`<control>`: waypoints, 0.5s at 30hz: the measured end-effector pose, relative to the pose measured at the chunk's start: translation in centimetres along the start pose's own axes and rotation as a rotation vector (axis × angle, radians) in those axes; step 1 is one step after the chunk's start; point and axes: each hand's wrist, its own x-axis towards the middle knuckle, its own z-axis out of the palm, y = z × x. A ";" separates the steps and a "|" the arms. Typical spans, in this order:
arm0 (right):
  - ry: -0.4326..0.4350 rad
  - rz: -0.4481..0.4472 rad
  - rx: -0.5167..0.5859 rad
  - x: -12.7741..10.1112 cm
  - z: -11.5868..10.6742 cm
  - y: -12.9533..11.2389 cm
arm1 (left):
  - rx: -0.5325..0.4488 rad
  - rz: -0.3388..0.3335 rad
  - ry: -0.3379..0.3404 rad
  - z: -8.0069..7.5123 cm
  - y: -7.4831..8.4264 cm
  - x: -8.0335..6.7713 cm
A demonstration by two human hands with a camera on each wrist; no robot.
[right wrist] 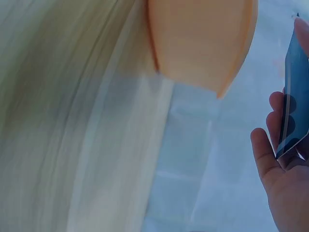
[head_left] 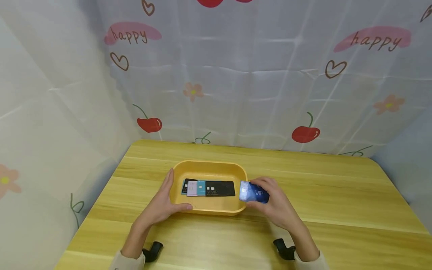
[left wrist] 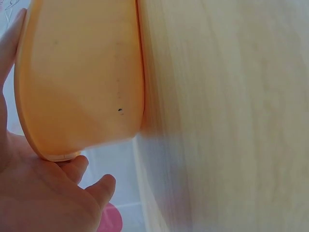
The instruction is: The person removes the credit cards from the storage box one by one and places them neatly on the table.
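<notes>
A shallow yellow plastic bin (head_left: pixel 209 205) stands on the table. My left hand (head_left: pixel 161 205) grips its left end, thumb on the front rim and fingers along the left side. My right hand (head_left: pixel 277 204) pinches a blue VIP card (head_left: pixel 248 192) by its long edges, at the bin's right rim. In the right wrist view, the card (right wrist: pixel 295 92) is held up from the table, beside the bin. Inside the bin several cards lie overlapping in a row: a black card (head_left: pixel 222 188) at the right end, then a light blue card (head_left: pixel 201 187) and a pale lilac card (head_left: pixel 192 188).
The wooden table (head_left: pixel 337 195) reaches back to a white curtain (head_left: pixel 243 105) printed with cherries, hearts and flowers. Black curved pieces (head_left: pixel 153 251) show at both wrists. More white sheeting (head_left: pixel 50 112) hangs along the left side.
</notes>
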 end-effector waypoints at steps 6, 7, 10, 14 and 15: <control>0.005 0.020 -0.049 -0.7 -1.0 1.5 | -0.009 -0.001 -0.001 0.0 -0.1 0.0; 0.006 0.026 -0.059 -0.9 -1.2 1.7 | -0.006 0.001 0.001 0.0 -0.1 0.0; 0.015 0.035 -0.081 -1.3 -1.4 2.4 | -0.004 0.005 0.000 0.0 -0.1 0.0; 0.021 0.025 -0.091 -1.6 -1.5 3.3 | -0.002 0.002 0.001 0.0 -0.1 0.0; 0.020 0.022 -0.092 -1.6 -1.4 3.5 | -0.001 0.000 0.001 0.0 -0.1 0.0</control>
